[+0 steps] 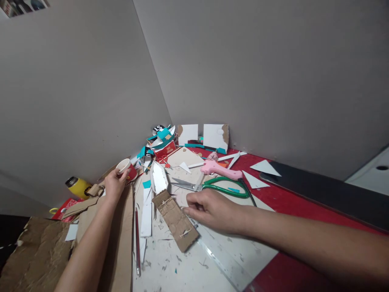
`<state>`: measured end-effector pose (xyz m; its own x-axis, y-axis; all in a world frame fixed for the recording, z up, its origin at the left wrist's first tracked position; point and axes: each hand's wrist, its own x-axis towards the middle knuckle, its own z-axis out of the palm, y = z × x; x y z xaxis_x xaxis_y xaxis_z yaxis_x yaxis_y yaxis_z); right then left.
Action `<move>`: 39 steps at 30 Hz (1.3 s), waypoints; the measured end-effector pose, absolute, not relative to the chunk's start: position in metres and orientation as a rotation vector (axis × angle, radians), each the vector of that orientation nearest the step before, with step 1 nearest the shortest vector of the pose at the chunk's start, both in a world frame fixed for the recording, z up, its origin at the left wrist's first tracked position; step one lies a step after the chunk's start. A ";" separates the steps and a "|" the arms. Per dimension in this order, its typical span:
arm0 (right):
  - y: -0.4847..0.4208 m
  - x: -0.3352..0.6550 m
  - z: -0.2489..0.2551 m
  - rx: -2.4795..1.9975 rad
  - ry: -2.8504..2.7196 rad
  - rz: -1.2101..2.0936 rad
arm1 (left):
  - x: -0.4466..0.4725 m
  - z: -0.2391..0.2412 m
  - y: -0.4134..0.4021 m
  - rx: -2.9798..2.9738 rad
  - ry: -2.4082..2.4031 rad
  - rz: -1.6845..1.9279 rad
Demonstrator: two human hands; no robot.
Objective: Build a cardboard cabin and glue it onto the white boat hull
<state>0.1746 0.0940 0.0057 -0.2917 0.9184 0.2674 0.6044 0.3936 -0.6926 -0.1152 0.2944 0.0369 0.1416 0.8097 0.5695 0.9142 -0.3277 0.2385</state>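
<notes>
My left hand (114, 184) reaches out at the left and grips a red and white paper cup (132, 173) by its near side, fingers on the rim. In the middle, my right hand (212, 209) is closed with its thumb against the fingers; anything in them is hidden. Just left of it lies a piece of brown cardboard (178, 225) with thin pale sticks or string fixed near both ends. A clear ruler (217, 257) runs out from under this hand. Green-handled scissors (225, 187) lie right behind it, blades pointing left.
A pink glue gun (221, 168) lies beyond the scissors. White paper scraps (255, 180) and a red pencil (137, 243) are scattered about. Large brown cardboard (123, 243) covers the left side, near a yellow bottle (79, 186). Grey walls (243, 73) close off the back.
</notes>
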 end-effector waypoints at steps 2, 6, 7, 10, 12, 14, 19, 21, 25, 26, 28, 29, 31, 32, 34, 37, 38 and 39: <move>0.094 0.175 0.005 -1.300 -2.015 0.627 | -0.111 0.035 0.294 -2.243 -1.690 -0.959; 0.093 0.175 0.006 -1.313 -2.023 0.639 | -0.105 0.036 0.293 -2.247 -1.652 -0.979; 0.093 0.175 0.006 -1.313 -2.026 0.645 | -0.104 0.037 0.292 -2.238 -1.648 -0.987; 0.093 0.174 0.007 -1.309 -2.035 0.648 | -0.103 0.039 0.292 -2.208 -1.654 -0.998; 0.094 0.174 0.007 -1.304 -2.032 0.645 | -0.104 0.039 0.292 -2.228 -1.672 -0.973; 0.094 0.174 0.007 -1.294 -2.031 0.649 | -0.105 0.039 0.293 -2.285 -1.696 -0.925; 0.093 0.175 0.006 -1.289 -2.037 0.634 | -0.102 0.035 0.295 -2.368 -1.760 -0.851; 0.093 0.175 0.005 -1.284 -2.037 0.628 | -0.100 0.035 0.296 -2.394 -1.770 -0.831; 0.094 0.175 0.005 -1.284 -2.039 0.633 | -0.096 0.034 0.298 -2.464 -1.774 -0.808; 0.094 0.175 0.005 -1.284 -2.038 0.634 | -0.095 0.034 0.298 -2.478 -1.775 -0.811; 0.094 0.175 0.006 -1.283 -2.035 0.633 | -0.096 0.032 0.298 -2.495 -1.775 -0.824; 0.094 0.174 0.006 -1.285 -2.036 0.633 | -0.097 0.031 0.298 -2.498 -1.776 -0.832; 0.094 0.174 0.006 -1.295 -2.038 0.634 | -0.098 0.028 0.297 -2.494 -1.783 -0.853; 0.094 0.174 0.005 -1.296 -2.040 0.635 | -0.098 0.027 0.297 -2.489 -1.786 -0.864; 0.094 0.174 0.004 -1.298 -2.045 0.637 | -0.099 0.026 0.295 -2.483 -1.788 -0.884; 0.095 0.174 0.002 -1.290 -2.050 0.649 | -0.099 0.027 0.287 -2.484 -1.770 -0.908; 0.095 0.174 0.002 -1.291 -2.051 0.651 | -0.099 0.027 0.284 -2.481 -1.761 -0.916; 0.095 0.173 0.001 -1.293 -2.054 0.653 | -0.100 0.028 0.280 -2.473 -1.754 -0.924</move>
